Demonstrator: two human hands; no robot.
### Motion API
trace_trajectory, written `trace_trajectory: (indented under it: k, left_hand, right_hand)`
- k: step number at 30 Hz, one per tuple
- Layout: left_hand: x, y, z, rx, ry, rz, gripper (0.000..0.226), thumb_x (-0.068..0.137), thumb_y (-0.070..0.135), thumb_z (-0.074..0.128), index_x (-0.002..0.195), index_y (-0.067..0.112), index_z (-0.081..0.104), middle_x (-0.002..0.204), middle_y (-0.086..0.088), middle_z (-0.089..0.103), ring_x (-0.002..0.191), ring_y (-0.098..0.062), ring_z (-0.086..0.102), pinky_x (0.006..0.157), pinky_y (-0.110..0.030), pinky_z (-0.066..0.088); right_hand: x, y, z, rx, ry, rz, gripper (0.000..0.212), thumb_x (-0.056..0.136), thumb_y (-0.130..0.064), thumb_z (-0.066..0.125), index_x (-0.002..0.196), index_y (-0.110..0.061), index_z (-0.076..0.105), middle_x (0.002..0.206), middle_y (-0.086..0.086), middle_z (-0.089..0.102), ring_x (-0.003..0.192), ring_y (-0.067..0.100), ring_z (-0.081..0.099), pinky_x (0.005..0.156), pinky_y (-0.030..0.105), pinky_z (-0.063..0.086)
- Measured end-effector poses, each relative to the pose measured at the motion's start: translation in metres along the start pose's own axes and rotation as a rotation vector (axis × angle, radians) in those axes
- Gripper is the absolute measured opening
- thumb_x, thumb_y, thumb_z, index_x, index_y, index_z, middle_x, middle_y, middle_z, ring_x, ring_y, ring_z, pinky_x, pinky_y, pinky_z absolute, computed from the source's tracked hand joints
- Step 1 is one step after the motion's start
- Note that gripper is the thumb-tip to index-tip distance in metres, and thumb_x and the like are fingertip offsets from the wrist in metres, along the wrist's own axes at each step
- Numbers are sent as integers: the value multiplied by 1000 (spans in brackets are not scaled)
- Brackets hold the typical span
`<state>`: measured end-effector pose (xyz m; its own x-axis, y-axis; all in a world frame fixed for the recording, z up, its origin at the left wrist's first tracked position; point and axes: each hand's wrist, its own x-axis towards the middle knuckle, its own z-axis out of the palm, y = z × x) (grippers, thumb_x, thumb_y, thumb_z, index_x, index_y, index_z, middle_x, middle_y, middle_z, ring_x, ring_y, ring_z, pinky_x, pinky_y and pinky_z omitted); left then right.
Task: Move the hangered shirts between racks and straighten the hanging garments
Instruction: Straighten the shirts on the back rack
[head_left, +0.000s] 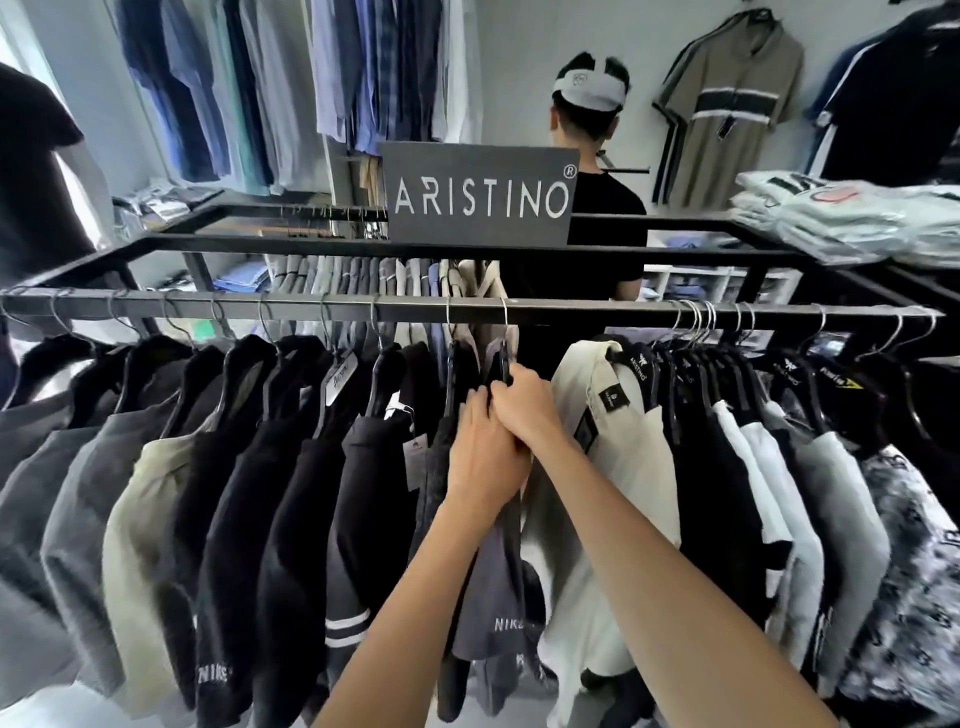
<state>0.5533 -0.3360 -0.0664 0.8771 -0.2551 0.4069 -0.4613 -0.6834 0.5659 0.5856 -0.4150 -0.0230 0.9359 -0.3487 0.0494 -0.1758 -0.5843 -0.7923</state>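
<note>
A black metal rack rail (571, 307) runs across the view with many hangered shirts on it. In the middle hangs a dark grey shirt (496, 587) with a NIKE print, on a black hanger (503, 358) hooked over the rail. My right hand (524, 408) grips the shoulder of that hanger. Beside it, my left hand (483, 457) holds the collar area of the same shirt, fingers curled into the fabric. A cream shirt (608, 467) hangs just to the right, and black shirts (311, 493) to the left.
A dark ARISTINO sign (480, 195) stands on the rack top. A person in a black T-shirt (605, 208) stands behind the rack, back turned. Folded pale shirts (852, 218) are stacked at the right. More garments hang on the wall racks (291, 78) behind.
</note>
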Motion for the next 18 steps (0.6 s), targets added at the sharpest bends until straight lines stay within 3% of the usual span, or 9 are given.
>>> trace_trajectory:
  k: [2, 4, 5, 8, 11, 14, 18]
  left_hand:
    - [1, -2, -17, 65, 112, 62, 43, 91, 18, 56, 133, 4, 56, 153, -16, 36, 148, -31, 23, 113, -43, 36]
    - [6, -13, -27, 154, 262, 129, 31, 90, 13, 59, 118, 2, 66, 143, -19, 47, 142, -34, 33, 111, -46, 41]
    - [8, -20, -30, 166, 307, 108, 33, 89, 9, 59, 121, 2, 64, 141, -21, 47, 138, -36, 37, 106, -48, 45]
    - [12, -36, -41, 63, 187, -99, 66, 89, -2, 49, 148, 22, 34, 138, -22, 41, 118, -42, 50, 88, -47, 51]
    - [11, -40, -43, 1, 23, -94, 82, 91, -6, 40, 156, 31, 6, 109, -15, 55, 89, -36, 60, 78, -48, 51]
    - [9, -45, -49, -8, 80, -118, 83, 92, -8, 40, 158, 26, 3, 102, -13, 55, 80, -30, 59, 73, -45, 52]
    - [5, -48, -58, 81, 79, -141, 80, 94, -3, 42, 159, 20, 1, 105, -11, 56, 74, -27, 58, 61, -36, 45]
  right_hand:
    - [1, 1, -3, -41, 35, -22, 44, 99, -22, 47, 142, -18, 55, 131, 18, 63, 125, 38, 55, 102, 42, 48]
    - [-1, 2, -3, -78, 80, -36, 38, 98, -16, 46, 135, -13, 57, 123, 19, 66, 118, 39, 58, 93, 38, 48]
    - [-5, 3, -1, -105, 92, -38, 40, 98, -13, 46, 137, -12, 54, 121, 19, 66, 115, 39, 59, 87, 37, 47]
    - [-19, 7, 15, -144, 121, -48, 62, 96, -6, 49, 155, -14, 29, 118, 18, 66, 111, 38, 62, 83, 38, 48]
    - [-23, 7, 28, -120, 140, -27, 70, 96, -2, 48, 158, -15, 19, 116, 17, 67, 110, 37, 63, 83, 38, 47]
    - [-23, 3, 34, -74, 155, -9, 71, 95, 1, 46, 158, -16, 18, 115, 17, 66, 107, 37, 63, 88, 43, 52]
    - [-21, 3, 41, -37, 161, 6, 70, 94, 2, 43, 157, -17, 18, 108, 15, 65, 93, 31, 62, 75, 37, 48]
